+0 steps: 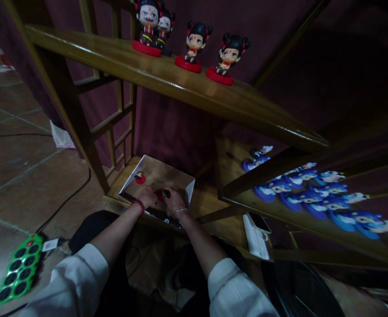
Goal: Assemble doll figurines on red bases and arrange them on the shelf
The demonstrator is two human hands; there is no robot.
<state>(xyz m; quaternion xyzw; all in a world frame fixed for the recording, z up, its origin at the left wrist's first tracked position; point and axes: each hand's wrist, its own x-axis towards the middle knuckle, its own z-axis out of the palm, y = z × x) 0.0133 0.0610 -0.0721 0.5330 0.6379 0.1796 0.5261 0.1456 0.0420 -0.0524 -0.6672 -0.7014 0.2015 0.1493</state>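
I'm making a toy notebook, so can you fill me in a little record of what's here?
Left hand: in the box, beside a red disc; grip unclear
Right hand: in the box, fingers at a small dark piece; grip unclear
Box: open-topped, with a small figurine near the left side
Upper shelf: black-haired figurines with red bases
Shelf at right: blue figurines in rows
Floor: green panel with black circles

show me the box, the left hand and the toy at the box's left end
box point(190, 190): head view, right side wall
left hand point(148, 197): head view, its back
toy point(140, 177): head view, middle, by the red base
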